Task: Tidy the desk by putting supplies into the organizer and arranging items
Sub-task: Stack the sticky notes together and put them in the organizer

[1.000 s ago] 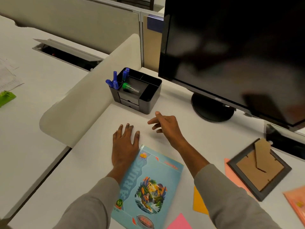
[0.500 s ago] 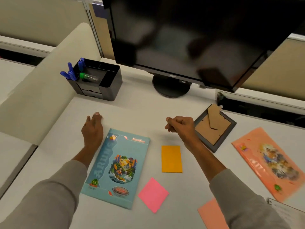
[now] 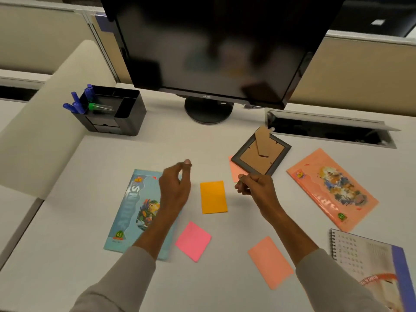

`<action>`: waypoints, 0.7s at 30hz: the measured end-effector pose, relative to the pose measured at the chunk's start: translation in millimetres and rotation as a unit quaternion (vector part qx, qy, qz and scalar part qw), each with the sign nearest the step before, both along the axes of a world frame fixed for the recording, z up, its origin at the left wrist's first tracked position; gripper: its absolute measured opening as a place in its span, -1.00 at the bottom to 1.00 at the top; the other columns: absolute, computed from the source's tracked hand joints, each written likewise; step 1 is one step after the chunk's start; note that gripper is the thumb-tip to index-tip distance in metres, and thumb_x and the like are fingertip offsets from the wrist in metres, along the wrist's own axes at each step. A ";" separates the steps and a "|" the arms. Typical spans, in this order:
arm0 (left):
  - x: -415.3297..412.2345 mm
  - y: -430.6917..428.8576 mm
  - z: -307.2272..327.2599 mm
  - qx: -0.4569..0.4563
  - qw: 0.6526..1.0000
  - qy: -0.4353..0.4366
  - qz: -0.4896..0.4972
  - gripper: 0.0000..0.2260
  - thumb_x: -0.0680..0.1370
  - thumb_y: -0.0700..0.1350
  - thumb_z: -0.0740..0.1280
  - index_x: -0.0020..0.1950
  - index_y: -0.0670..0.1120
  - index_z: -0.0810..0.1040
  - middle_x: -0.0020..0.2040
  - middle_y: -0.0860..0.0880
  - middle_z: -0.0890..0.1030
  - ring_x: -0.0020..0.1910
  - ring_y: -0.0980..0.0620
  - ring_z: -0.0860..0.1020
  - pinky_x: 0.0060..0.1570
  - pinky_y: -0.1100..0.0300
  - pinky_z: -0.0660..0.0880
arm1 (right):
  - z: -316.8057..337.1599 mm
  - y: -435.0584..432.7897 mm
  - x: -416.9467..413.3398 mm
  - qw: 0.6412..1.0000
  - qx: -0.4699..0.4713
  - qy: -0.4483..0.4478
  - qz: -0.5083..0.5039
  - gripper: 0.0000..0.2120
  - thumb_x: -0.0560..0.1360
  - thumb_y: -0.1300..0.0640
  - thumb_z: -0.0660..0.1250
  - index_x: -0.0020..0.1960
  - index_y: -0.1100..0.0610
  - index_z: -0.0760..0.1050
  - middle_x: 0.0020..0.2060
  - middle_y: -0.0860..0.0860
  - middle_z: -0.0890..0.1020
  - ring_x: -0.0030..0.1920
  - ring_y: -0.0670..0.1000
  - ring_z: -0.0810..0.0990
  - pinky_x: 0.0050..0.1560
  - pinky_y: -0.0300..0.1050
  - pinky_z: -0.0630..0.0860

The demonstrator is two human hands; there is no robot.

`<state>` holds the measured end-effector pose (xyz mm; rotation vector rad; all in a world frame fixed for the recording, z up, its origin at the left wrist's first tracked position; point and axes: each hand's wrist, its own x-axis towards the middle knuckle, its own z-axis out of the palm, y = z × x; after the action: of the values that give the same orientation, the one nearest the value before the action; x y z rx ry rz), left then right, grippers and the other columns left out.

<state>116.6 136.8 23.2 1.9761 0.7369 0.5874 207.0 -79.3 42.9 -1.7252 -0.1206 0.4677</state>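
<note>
A: Far left of the table, what's there?
B: Your black organizer stands upright near the back. Blue pens lean out of its left compartment and a green-capped tube lies in a shallow one beside them. The monitor rises to its right.
A: And closer in?
B: The blue notebook lies flat. Your left hand hovers over its right edge, fingers curled against the thumb, clenched with nothing visible in it.
A: Then the notes?
B: The orange sticky note lies flat between your two hands. The pink sticky note is nearer you, just beside the notebook, and a salmon note sits further right.
A: Your right hand?
B: Your right hand is clenched too, fingers tucked under, and I see nothing in it. It hangs near the corner of the picture frame, which lies face down on a second salmon slip.
A: Far right?
B: The peach notebook lies flat, with a spiral pad at the near edge
</note>
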 end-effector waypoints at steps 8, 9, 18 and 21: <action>-14.0 -101.0 -6.2 -0.028 0.988 0.018 -0.152 -0.88 0.58 0.02 0.36 0.01 0.06 0.69 -0.10 0.21 0.67 -0.11 0.16 0.60 -0.13 0.11 0.58 | -12.3 -38.7 -31.9 1.000 -0.017 0.008 0.006 -0.74 0.57 0.18 0.36 -0.26 0.23 0.64 -0.28 0.14 0.69 -0.27 0.11 0.64 -0.17 0.04 0.54; -15.2 -112.3 -6.3 -0.034 0.983 0.022 -0.178 -0.89 0.58 -0.01 0.37 0.03 0.06 0.69 -0.07 0.22 0.68 -0.10 0.16 0.60 -0.15 0.18 0.57 | -13.6 -42.8 -36.0 1.000 -0.017 0.006 0.013 -0.78 0.56 0.21 0.35 -0.23 0.22 0.65 -0.28 0.13 0.69 -0.27 0.12 0.64 -0.18 0.02 0.55; -34.0 -156.8 -20.7 -0.022 0.964 0.122 -0.236 -0.84 0.57 -0.03 0.39 0.11 -0.01 0.68 0.03 0.10 0.70 -0.13 0.23 0.57 -0.07 0.37 0.48 | -29.9 -101.5 -59.2 0.976 -0.196 -0.089 0.025 -0.95 0.49 0.15 0.45 -0.12 0.01 0.65 -0.21 -0.16 0.70 -0.18 -0.14 0.65 -0.11 -0.19 0.60; -49.5 -163.0 -29.5 0.019 0.950 0.165 -0.264 -0.68 0.52 0.11 0.42 0.21 0.00 0.63 0.08 0.08 0.65 0.01 0.15 0.55 0.05 0.30 0.42 | -32.8 -124.9 -71.8 0.962 -0.255 -0.089 0.033 -0.80 0.42 0.07 0.53 0.02 0.01 0.61 -0.08 -0.16 0.66 -0.12 -0.17 0.61 -0.06 -0.22 0.54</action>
<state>67.1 -26.2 -6.3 2.2150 0.3578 -0.0528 135.3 -204.2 10.1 -2.2760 -0.2005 0.4119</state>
